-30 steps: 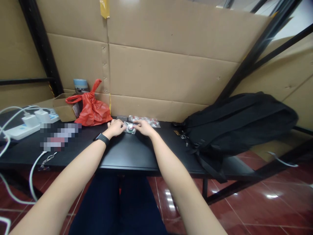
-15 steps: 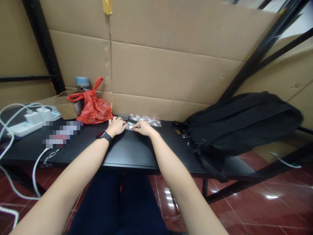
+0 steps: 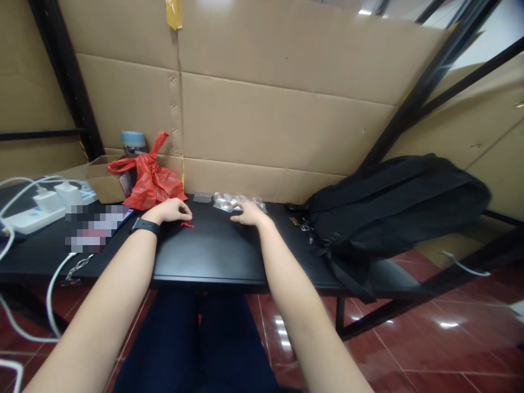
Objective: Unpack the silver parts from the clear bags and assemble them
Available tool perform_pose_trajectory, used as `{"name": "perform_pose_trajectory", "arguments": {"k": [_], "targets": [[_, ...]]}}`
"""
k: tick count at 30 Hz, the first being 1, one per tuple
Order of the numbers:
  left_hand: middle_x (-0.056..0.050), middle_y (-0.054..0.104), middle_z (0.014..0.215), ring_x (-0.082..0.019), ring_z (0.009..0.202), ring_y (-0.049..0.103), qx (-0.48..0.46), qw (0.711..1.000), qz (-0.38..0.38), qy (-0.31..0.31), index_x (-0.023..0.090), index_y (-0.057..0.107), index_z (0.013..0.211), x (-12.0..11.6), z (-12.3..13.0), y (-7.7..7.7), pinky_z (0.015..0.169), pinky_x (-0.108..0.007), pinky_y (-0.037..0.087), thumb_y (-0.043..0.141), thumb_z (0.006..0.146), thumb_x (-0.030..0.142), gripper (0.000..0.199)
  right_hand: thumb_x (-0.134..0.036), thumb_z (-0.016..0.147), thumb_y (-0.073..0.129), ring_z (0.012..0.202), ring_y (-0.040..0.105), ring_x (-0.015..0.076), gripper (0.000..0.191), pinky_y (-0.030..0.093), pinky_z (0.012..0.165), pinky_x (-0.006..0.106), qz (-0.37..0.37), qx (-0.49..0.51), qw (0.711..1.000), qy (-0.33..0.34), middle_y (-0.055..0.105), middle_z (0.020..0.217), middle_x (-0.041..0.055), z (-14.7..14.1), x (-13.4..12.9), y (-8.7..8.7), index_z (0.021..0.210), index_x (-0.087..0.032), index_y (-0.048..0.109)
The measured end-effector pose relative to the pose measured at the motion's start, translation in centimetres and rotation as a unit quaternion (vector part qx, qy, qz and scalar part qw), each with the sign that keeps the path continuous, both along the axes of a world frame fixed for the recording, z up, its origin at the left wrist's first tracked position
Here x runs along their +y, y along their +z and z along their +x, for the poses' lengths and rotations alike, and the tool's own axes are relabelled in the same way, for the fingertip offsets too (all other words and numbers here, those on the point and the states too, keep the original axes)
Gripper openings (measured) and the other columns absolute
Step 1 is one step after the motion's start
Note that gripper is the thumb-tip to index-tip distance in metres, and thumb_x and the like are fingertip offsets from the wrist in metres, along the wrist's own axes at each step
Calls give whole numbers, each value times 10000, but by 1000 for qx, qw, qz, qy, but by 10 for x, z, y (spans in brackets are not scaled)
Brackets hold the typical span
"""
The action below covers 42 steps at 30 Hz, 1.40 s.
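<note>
Near the red plastic bag, my left hand (image 3: 174, 209) is closed in a pinch. A small tangle of thin red cord (image 3: 187, 224) hangs or lies right at its fingertips. My right hand (image 3: 249, 214) hovers over the tabletop with thumb and fingers apart and nothing visible between them. Just behind its fingers are small clear plastic packets (image 3: 224, 202) with red bits inside, partly covered by the hand. To their left lies a flat, clear-looking small piece (image 3: 202, 198).
The knotted red plastic bag (image 3: 153, 183) stands beside an open cardboard box (image 3: 104, 183) and a blue-lidded bottle (image 3: 134, 141). A power strip (image 3: 39, 214) with white cables and a pixelated phone-like item (image 3: 98, 229) lie left. A black backpack (image 3: 401, 210) rests right.
My hands have moved apart, the left one toward the red bag. The small clear packet between them no longer shows there. Red cord now appears at my left fingertips.
</note>
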<state>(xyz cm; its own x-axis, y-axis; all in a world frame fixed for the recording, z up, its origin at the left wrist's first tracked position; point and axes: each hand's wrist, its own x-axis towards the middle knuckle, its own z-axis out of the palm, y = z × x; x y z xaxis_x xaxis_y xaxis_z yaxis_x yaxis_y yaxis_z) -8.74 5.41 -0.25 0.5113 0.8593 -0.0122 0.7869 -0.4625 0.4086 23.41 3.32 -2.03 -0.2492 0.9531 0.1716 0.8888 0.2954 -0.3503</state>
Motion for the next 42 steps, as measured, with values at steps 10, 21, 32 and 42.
{"name": "perform_pose_trajectory", "arguments": {"k": [10,21,32,42], "targets": [[-9,791,895,-207,871,704,20,998,-50,-9,232,783,818,-1,3,3,788,-248,494,704,659,466,293,-280,648,876,781,670,172,470,503,763,271,-96,27,993,-57,722,895,29,28,4,-1,1081,-190,718],[-35,764,1060,-238,984,675,126,990,62,-3,234,727,874,-13,33,-1,836,-319,451,568,831,357,205,-182,680,847,873,687,182,392,500,798,242,-82,16,996,-22,744,974,59,11,-6,7,1053,-162,729],[-7,783,959,-195,921,711,-76,985,152,8,248,726,884,-12,48,-6,783,-273,454,630,825,387,180,-165,624,837,910,701,195,384,516,822,242,-99,17,994,39,762,1017,58,7,-5,8,1003,-172,771],[-12,786,893,-242,942,703,-105,972,201,56,265,779,840,-17,56,-5,905,-370,425,702,823,386,144,-203,654,762,751,626,135,434,510,713,261,29,245,956,158,710,999,36,-25,-10,4,1085,-181,709]]}}
